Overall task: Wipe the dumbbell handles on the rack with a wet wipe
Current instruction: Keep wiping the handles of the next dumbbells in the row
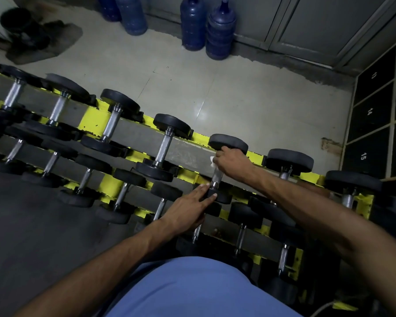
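Dumbbell handle [216,177], knurled grey metal between round matte-black far head [229,143] and near head [217,195], lies on the top tier of the chipped yellow rack [90,121]. The right hand [232,164] grips a crumpled white wet wipe [213,161] round its far end. The left hand [188,210] rests straight fingers on the near head.
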### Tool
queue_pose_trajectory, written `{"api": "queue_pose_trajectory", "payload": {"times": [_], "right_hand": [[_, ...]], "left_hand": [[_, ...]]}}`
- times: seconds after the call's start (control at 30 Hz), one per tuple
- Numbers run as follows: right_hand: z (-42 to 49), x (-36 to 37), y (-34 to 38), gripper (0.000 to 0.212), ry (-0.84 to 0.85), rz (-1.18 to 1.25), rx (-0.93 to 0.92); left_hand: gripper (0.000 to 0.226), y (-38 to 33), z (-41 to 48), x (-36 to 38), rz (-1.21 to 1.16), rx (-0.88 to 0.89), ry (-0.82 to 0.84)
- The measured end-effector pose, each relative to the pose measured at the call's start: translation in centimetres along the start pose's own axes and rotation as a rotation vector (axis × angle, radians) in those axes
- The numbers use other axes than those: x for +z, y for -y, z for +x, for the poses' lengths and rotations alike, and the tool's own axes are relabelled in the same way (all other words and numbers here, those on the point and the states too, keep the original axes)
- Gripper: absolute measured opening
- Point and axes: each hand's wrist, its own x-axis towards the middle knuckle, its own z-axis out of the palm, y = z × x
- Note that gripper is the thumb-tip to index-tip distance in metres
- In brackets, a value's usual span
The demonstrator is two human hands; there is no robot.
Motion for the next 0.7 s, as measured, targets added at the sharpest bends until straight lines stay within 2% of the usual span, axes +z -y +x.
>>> {"api": "queue_pose_trajectory", "payload": {"times": [0.03, 0.13, 0.2, 0.3, 0.4, 0.47, 0.53, 0.63, 0.7], "right_hand": [[-0.7, 0.6, 0.7, 0.016, 0.005, 0.048, -0.015], [-2.8, 1.5, 3.1, 0.027, 0.121, 0.163, -0.211], [-2.8, 1.6, 2.0, 0.025, 0.065, 0.156, -0.175], [-2.7, 2.6, 0.0, 0.015, -0.119, 0.190, 0.061], [-4.1, 4.3, 2.8, 0.006, -0.263, 0.453, 0.377], [-4.9, 4.7, 5.5, 0.008, -0.274, 0.765, 0.662], [-4.9, 5.4, 6.7, 0.008, -0.249, 0.973, 0.915], [-3.2, 6.5, 6.0, 0.014, -0.208, 1.214, 1.176], [-1.1, 6.4, 4.4, 0.023, -0.237, 1.531, 1.305]], "left_hand": [[0.076, 0.0, 0.1, 0.0, 0.001, -0.001, 0.002], [0.074, 0.1, 0.2, 0.0, 0.001, -0.011, 0.002], [0.074, 0.0, 0.3, 0.1, 0.001, -0.012, 0.000], [0.075, -0.1, 0.2, 0.1, 0.000, -0.015, 0.001], [0.077, 0.0, 0.3, 0.1, -0.001, -0.009, -0.005], [0.078, 0.1, 0.3, 0.1, -0.006, -0.011, -0.007], [0.078, 0.2, 0.3, 0.1, -0.001, -0.015, -0.008], [0.079, 0.2, 0.4, 0.2, 0.006, -0.011, -0.004], [0.079, 0.2, 0.3, 0.1, 0.014, -0.011, 0.003]]}}
